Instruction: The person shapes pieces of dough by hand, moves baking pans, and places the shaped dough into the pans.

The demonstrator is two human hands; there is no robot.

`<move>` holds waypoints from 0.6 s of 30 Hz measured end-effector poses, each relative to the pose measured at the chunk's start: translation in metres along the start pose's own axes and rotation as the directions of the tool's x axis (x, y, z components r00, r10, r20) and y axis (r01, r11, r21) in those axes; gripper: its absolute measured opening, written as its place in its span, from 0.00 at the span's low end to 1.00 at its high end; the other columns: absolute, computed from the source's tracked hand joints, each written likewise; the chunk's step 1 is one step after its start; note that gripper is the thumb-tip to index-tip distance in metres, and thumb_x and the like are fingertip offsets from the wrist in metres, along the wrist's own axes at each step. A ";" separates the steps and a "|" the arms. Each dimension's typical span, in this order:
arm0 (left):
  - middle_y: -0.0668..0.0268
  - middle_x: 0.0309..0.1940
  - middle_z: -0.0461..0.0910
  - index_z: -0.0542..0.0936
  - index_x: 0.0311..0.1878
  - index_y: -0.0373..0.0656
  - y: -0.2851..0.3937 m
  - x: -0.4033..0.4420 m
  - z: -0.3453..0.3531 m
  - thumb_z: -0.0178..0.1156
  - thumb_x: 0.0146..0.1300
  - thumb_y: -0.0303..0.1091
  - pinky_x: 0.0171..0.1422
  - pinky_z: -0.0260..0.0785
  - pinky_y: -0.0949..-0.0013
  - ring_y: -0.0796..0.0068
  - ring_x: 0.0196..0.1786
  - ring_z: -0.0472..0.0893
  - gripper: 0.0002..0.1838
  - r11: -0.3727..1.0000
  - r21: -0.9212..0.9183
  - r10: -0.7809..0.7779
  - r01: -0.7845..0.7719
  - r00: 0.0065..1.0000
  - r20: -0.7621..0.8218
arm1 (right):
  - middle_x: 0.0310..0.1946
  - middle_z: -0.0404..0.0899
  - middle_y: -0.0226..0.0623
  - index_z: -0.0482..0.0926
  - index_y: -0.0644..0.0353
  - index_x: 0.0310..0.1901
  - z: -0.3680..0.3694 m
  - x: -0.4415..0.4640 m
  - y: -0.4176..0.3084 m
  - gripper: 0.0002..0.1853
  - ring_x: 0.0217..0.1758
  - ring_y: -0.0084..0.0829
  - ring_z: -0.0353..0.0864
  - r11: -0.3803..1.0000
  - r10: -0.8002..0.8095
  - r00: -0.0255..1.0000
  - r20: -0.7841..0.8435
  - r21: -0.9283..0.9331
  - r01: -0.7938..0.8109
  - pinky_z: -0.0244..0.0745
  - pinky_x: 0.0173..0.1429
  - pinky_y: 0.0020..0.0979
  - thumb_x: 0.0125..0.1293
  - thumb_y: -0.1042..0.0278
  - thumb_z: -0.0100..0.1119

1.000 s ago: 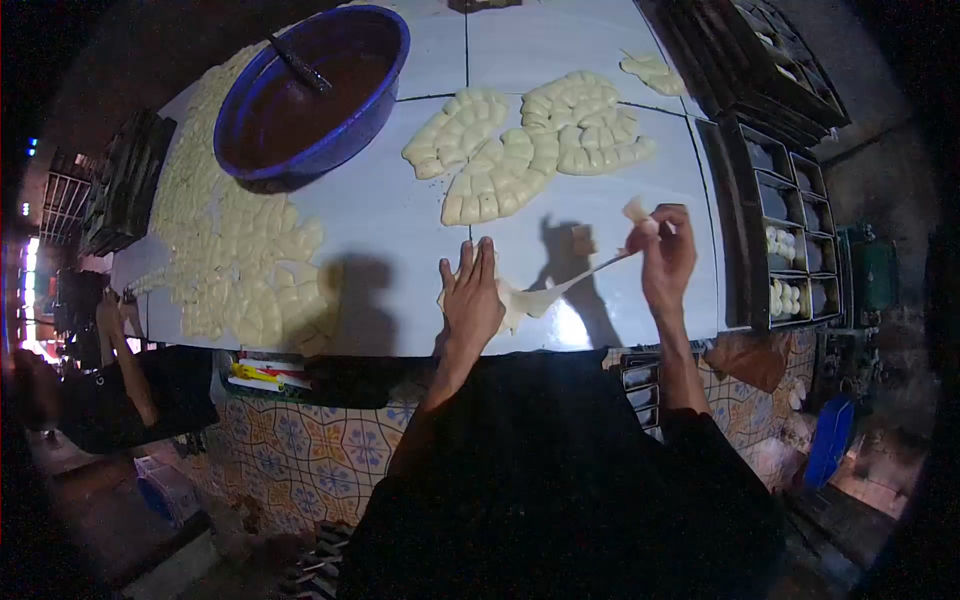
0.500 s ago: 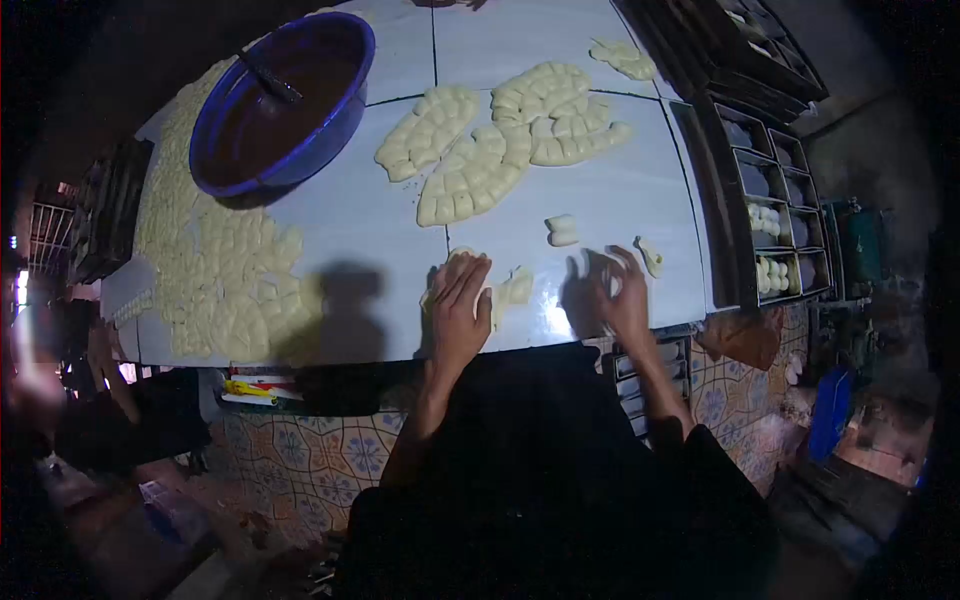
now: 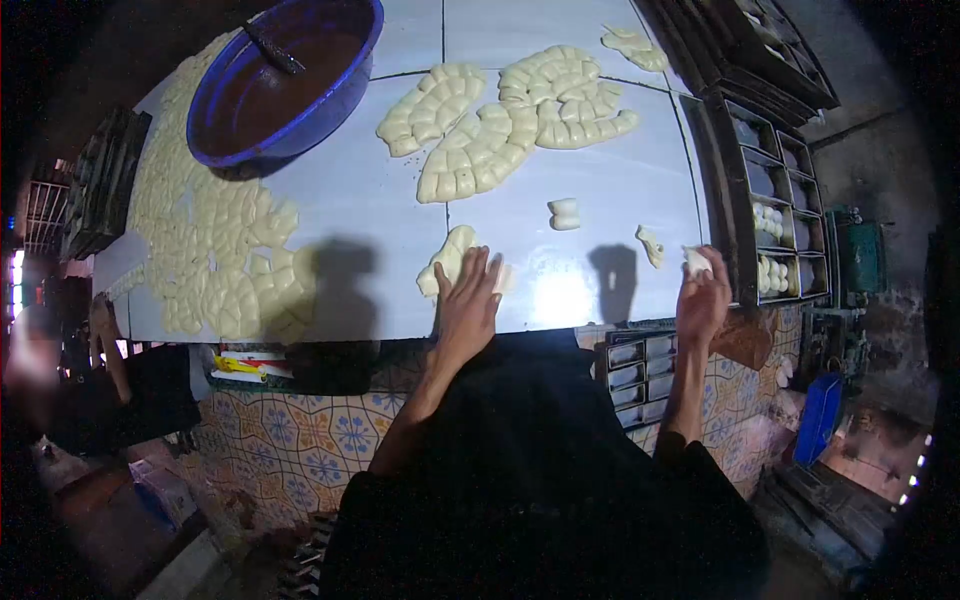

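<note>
My left hand [image 3: 468,308] lies with fingers stretched out over a flattened piece of dough [image 3: 455,250] near the table's front edge. A bit of dough also shows beside its fingertips on the right. Off to the right, at the table's corner, my right hand [image 3: 703,305] is closed on a small piece of dough [image 3: 696,262], held at the fingertips. Between the hands a short rolled piece of dough [image 3: 564,214] rests on the white tabletop [image 3: 540,250]. A thin dough scrap [image 3: 650,246] lies left of my right hand.
Rows of cut dough [image 3: 478,155] lie farther back. A blue basin [image 3: 350,95] of brown contents with a dark-handled tool stands among spread dough [image 3: 235,290]. Sectioned metal pans [image 3: 790,215], some with dough balls, line the right edge. Another person [image 3: 120,390] is at far left.
My right hand has moved right toward the pans and now carries a piece of dough. My left hand has shifted slightly, uncovering more of the flattened dough. The view has moved slightly.
</note>
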State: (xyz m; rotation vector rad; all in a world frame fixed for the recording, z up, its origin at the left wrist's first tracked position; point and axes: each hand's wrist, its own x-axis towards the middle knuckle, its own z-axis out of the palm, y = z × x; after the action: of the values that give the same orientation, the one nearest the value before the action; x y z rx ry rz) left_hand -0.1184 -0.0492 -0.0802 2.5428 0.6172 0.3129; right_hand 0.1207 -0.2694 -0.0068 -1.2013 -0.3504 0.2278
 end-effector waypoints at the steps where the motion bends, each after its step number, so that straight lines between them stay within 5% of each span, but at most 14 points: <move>1: 0.52 0.69 0.61 0.63 0.68 0.38 0.001 -0.003 -0.007 0.53 0.61 0.27 0.75 0.37 0.40 0.53 0.73 0.57 0.29 0.960 -0.276 -0.012 -0.042 0.982 -0.190 | 0.52 0.70 0.45 0.72 0.69 0.50 0.001 -0.003 0.006 0.17 0.54 0.38 0.74 0.962 0.140 0.987 0.077 -0.248 -0.117 0.71 0.59 0.38 0.59 0.76 0.48; 2: 0.53 0.64 0.69 0.69 0.64 0.38 0.004 -0.006 -0.015 0.52 0.62 0.23 0.75 0.43 0.50 0.55 0.70 0.63 0.25 0.914 -0.404 -0.100 -0.035 0.945 -0.310 | 0.55 0.68 0.43 0.70 0.67 0.56 0.002 -0.010 0.018 0.20 0.60 0.40 0.70 0.849 0.294 0.949 0.112 -0.486 -0.206 0.67 0.64 0.36 0.62 0.74 0.51; 3: 0.53 0.61 0.72 0.71 0.62 0.37 0.001 -0.008 -0.023 0.53 0.62 0.23 0.74 0.46 0.51 0.55 0.68 0.66 0.23 0.925 -0.377 -0.117 -0.037 0.918 -0.378 | 0.55 0.68 0.42 0.74 0.65 0.54 0.006 -0.025 0.033 0.21 0.60 0.42 0.68 0.636 0.227 0.952 0.207 -0.771 0.016 0.65 0.65 0.38 0.56 0.78 0.56; 4: 0.53 0.58 0.75 0.73 0.60 0.36 -0.004 -0.011 -0.029 0.53 0.61 0.23 0.73 0.50 0.53 0.55 0.66 0.68 0.21 0.936 -0.349 -0.132 -0.037 0.884 -0.448 | 0.53 0.69 0.44 0.78 0.63 0.50 0.009 -0.036 0.041 0.22 0.60 0.43 0.67 0.202 0.210 0.917 0.339 -0.933 0.298 0.65 0.65 0.36 0.50 0.82 0.58; 6: 0.55 0.51 0.79 0.79 0.50 0.34 -0.019 -0.021 -0.027 0.56 0.59 0.23 0.69 0.55 0.54 0.54 0.61 0.73 0.15 0.939 -0.339 -0.221 0.051 0.845 -0.487 | 0.51 0.70 0.44 0.81 0.59 0.47 0.031 -0.047 0.056 0.21 0.59 0.46 0.67 0.346 0.151 0.937 0.316 -0.904 0.249 0.65 0.65 0.36 0.48 0.82 0.58; 8: 0.54 0.51 0.79 0.79 0.48 0.34 -0.029 -0.033 -0.022 0.57 0.58 0.23 0.69 0.56 0.55 0.53 0.60 0.73 0.14 0.960 -0.275 -0.184 0.059 0.871 -0.456 | 0.53 0.70 0.45 0.81 0.55 0.50 0.062 -0.050 0.067 0.24 0.61 0.46 0.66 0.609 0.347 0.837 0.424 -0.780 0.142 0.65 0.65 0.38 0.47 0.80 0.59; 10: 0.55 0.52 0.78 0.79 0.49 0.35 -0.027 -0.037 -0.015 0.57 0.57 0.23 0.70 0.55 0.53 0.53 0.61 0.73 0.15 0.981 -0.193 -0.084 0.005 0.912 -0.402 | 0.58 0.69 0.46 0.78 0.53 0.53 0.106 -0.063 0.072 0.28 0.63 0.47 0.65 0.624 0.417 0.715 0.561 -0.749 0.223 0.64 0.65 0.42 0.45 0.77 0.61; 13: 0.58 0.59 0.74 0.78 0.50 0.38 -0.015 -0.033 -0.001 0.62 0.57 0.30 0.71 0.49 0.45 0.55 0.67 0.67 0.17 0.999 -0.049 0.001 -0.016 0.958 -0.288 | 0.60 0.67 0.46 0.72 0.53 0.60 0.135 -0.061 0.098 0.34 0.65 0.48 0.63 0.519 0.270 0.511 0.816 -0.571 0.637 0.60 0.67 0.45 0.45 0.71 0.64; 16: 0.60 0.60 0.74 0.79 0.49 0.39 -0.015 -0.034 0.014 0.62 0.58 0.33 0.72 0.45 0.40 0.58 0.69 0.64 0.16 0.999 0.038 -0.012 0.022 0.967 -0.254 | 0.45 0.76 0.44 0.77 0.56 0.48 0.141 -0.056 0.117 0.22 0.54 0.45 0.73 0.617 0.090 0.509 0.856 -0.449 0.646 0.69 0.54 0.43 0.46 0.70 0.64; 18: 0.60 0.60 0.74 0.79 0.49 0.41 -0.020 -0.034 0.018 0.60 0.60 0.32 0.73 0.43 0.40 0.58 0.69 0.65 0.14 0.999 0.037 0.000 0.011 0.960 -0.281 | 0.33 0.75 0.44 0.75 0.60 0.38 0.133 -0.051 0.110 0.14 0.46 0.46 0.75 0.656 0.348 0.426 0.835 -0.542 0.526 0.69 0.50 0.42 0.48 0.69 0.64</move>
State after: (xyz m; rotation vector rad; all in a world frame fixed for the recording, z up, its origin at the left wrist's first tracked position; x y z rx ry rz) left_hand -0.1491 -0.0579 -0.1096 2.5531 0.7411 0.6746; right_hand 0.0237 -0.1335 -0.0750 -1.8145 -1.6778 0.7001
